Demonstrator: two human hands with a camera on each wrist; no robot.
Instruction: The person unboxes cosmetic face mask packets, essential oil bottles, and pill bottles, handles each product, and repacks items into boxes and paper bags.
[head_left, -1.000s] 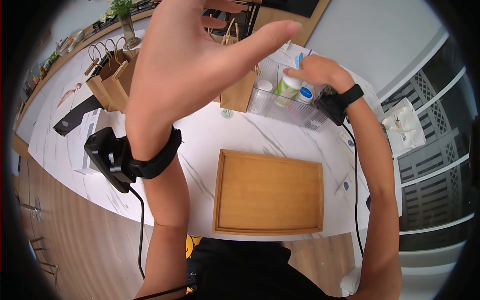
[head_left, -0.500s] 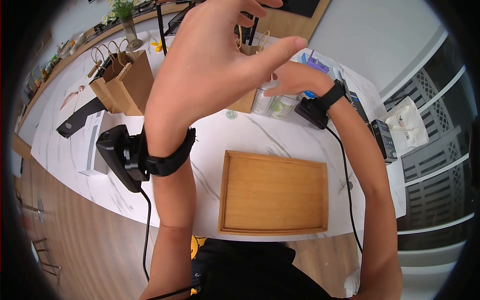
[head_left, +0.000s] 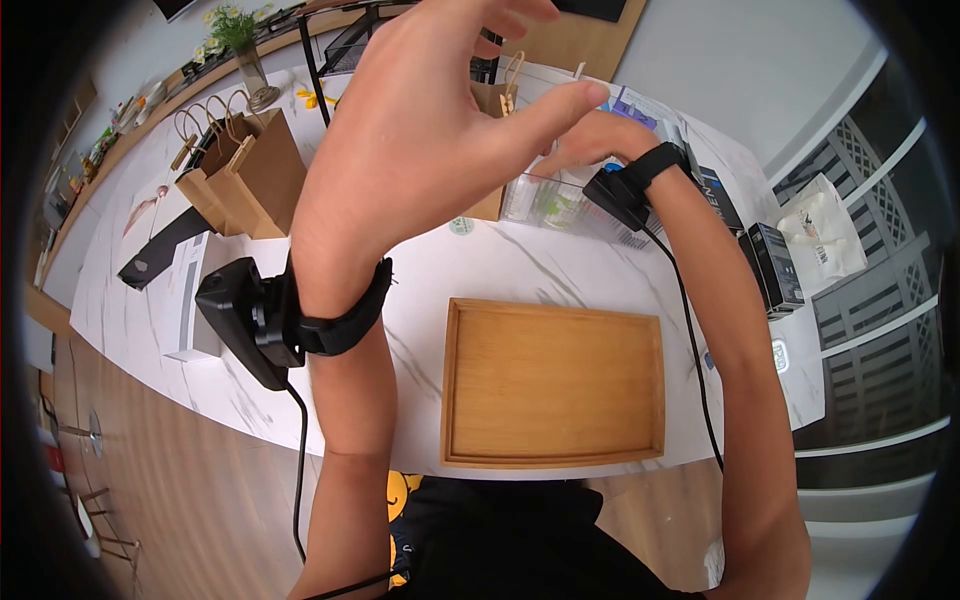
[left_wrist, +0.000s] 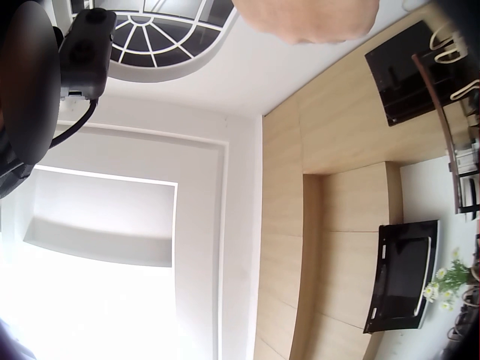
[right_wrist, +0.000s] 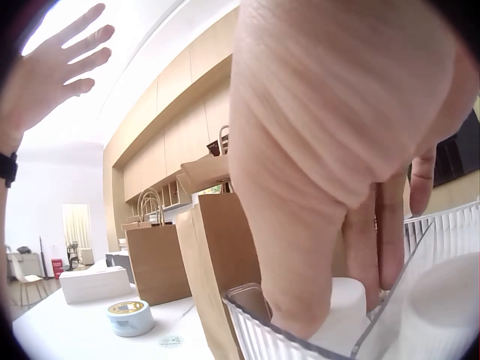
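Observation:
My left hand [head_left: 420,140] is raised over the table, fingers spread and holding nothing; it covers part of the far table in the head view. My right hand [head_left: 595,140] reaches down into a clear ribbed plastic bin [head_left: 630,232] at the back of the table. In the right wrist view, its thumb and fingers [right_wrist: 364,255] stand on either side of a white round container [right_wrist: 349,304], gripping it inside the bin. Across a clear divider sits a second white container [right_wrist: 442,311]. A green-patterned label shows faintly through the bin's front wall.
A wooden tray [head_left: 555,385] lies near the front edge. Brown paper bags [head_left: 255,175] and a white box [head_left: 195,295] stand on the left. Beside the bags is a round light-blue tin [right_wrist: 130,318]. Dark boxes [head_left: 772,265] and a white bag [head_left: 820,235] are at right.
My right hand has moved left inside the bin, from beside the green-and-white bottle to the white container. My left hand has shifted slightly right, still raised.

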